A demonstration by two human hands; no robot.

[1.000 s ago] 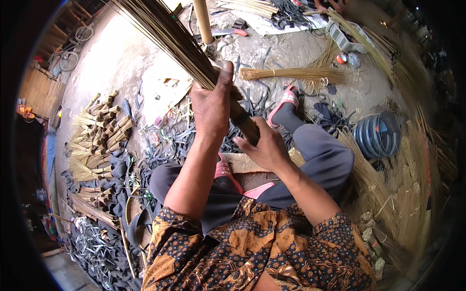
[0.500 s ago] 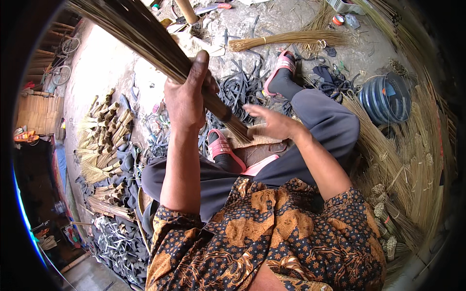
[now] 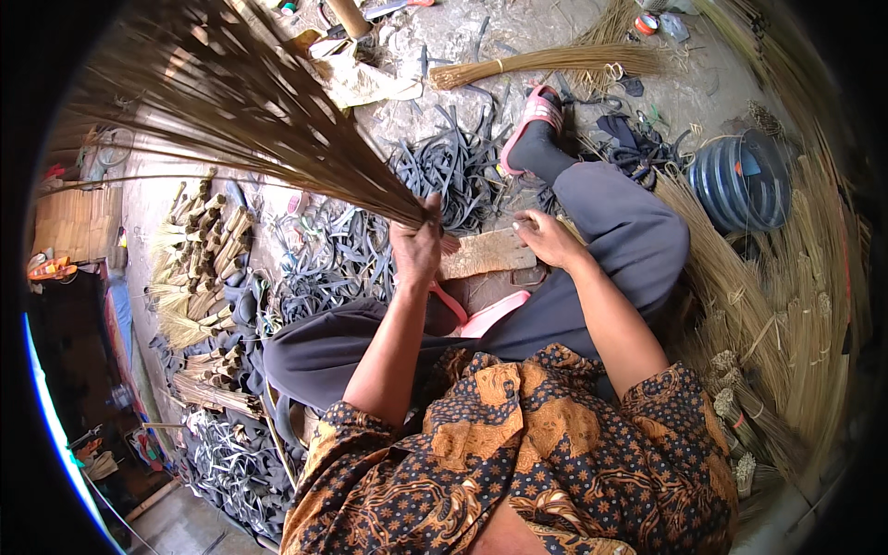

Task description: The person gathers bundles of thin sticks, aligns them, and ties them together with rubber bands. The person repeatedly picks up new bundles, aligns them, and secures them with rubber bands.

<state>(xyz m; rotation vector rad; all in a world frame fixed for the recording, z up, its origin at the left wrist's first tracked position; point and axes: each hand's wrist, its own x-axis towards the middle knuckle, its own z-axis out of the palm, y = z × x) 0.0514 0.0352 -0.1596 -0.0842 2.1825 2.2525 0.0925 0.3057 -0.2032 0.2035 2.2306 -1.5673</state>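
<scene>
At centre, I am clamping my left hand [image 3: 416,252] around the bound neck of a fanned bundle of brown broom sticks [image 3: 250,111], its length running far-left; my right hand [image 3: 548,239] is resting loosely curled on the flat wooden board [image 3: 486,253] just right.

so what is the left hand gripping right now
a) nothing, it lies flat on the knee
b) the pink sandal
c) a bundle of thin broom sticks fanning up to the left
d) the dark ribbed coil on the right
c: the left hand is closed round the narrow end of the bundle of broom sticks, which fans out up and to the left, while the right hand rests by the wooden block.
</scene>
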